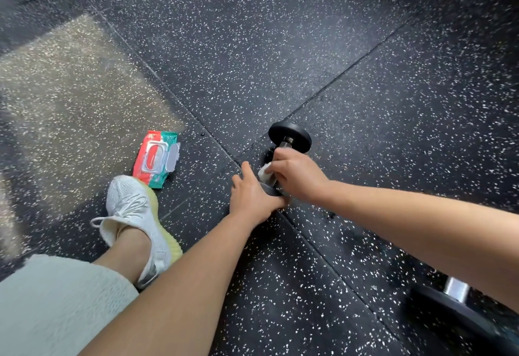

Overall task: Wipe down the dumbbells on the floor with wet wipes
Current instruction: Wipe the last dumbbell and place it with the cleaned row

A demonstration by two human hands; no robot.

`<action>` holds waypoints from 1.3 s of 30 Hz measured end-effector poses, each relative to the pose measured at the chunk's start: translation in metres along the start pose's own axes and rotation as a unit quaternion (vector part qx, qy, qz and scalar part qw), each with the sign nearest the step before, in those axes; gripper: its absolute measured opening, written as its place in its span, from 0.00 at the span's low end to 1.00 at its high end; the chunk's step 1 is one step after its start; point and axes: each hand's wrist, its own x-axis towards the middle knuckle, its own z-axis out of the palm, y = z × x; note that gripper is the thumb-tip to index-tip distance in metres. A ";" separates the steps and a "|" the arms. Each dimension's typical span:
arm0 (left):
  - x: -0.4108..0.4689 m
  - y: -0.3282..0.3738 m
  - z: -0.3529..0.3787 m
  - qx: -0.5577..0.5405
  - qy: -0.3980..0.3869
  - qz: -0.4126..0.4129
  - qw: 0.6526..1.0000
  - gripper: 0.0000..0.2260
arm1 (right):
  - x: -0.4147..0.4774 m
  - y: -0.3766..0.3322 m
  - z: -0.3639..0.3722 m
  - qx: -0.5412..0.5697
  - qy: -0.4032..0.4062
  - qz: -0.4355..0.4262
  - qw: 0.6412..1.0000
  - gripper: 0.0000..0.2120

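While the right hand [295, 176] curls its fingers [276, 169] round a white wet wipe [264, 173] and presses it against the handle of a small black dumbbell [290, 137], the left hand [252, 197] lies palm down over the near head of that same dumbbell, its fingers stretched out fairly straight and its thumb running along the head's near side. This dumbbell lies on the floor [337, 47], just about where the seams between the rubber tiles cross. Its far head, a round black disc with a short piece of chrome handle showing, stands clear beyond the right hand; only a dark sliver of the near head shows between the two hands.

The floor is black rubber flecked with white, with a pale patch of light on it at the left. A red and green pack of wet wipes [156, 159] lies flat to the left of the dumbbell, well apart from it, its clear lid flipped open. Its near end is just beside the toe of a white knit shoe [134, 212] with a yellow sole; above the bare ankle is a pale trouser leg [56, 299].

A second dumbbell [456, 289] lies at the lower right, partly hidden under the right forearm, with a chrome handle and a black head
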 end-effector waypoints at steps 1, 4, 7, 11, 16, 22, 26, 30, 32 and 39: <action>0.001 -0.001 -0.001 -0.004 -0.006 0.000 1.000 0.62 | -0.007 -0.002 0.000 0.008 -0.019 -0.031 0.999 0.12; 0.001 -0.003 -0.003 -0.003 -0.020 0.004 1.000 0.63 | -0.003 0.005 -0.007 -0.008 -0.051 -0.070 0.996 0.11; -0.001 -0.004 -0.006 -0.007 -0.038 0.003 0.999 0.63 | 0.018 0.017 -0.017 -0.035 -0.003 0.004 0.999 0.11; 0.000 -0.002 -0.008 -0.025 -0.064 0.002 0.998 0.59 | 0.012 0.008 -0.014 -0.034 0.027 0.059 0.997 0.09; 0.002 -0.006 -0.011 -0.067 -0.092 -0.002 0.994 0.55 | -0.017 0.007 -0.005 0.018 -0.037 -0.032 0.999 0.07; 0.001 -0.002 -0.011 -0.110 -0.087 -0.026 0.990 0.53 | -0.004 0.018 -0.013 0.005 0.013 0.021 1.000 0.03; -0.005 0.001 -0.010 -0.116 -0.082 -0.023 0.990 0.50 | -0.004 0.014 -0.009 0.010 0.046 0.067 0.997 0.03; -0.006 0.002 -0.010 -0.127 -0.075 -0.019 0.989 0.49 | -0.020 -0.001 0.001 0.038 -0.047 -0.038 0.997 0.08; -0.005 0.000 -0.009 -0.125 -0.070 -0.019 0.989 0.49 | -0.016 0.000 -0.002 0.046 -0.068 -0.044 0.996 0.10; -0.004 0.002 -0.005 -0.132 -0.067 -0.015 0.989 0.48 | 0.013 0.022 -0.018 -0.036 0.038 0.114 0.992 0.07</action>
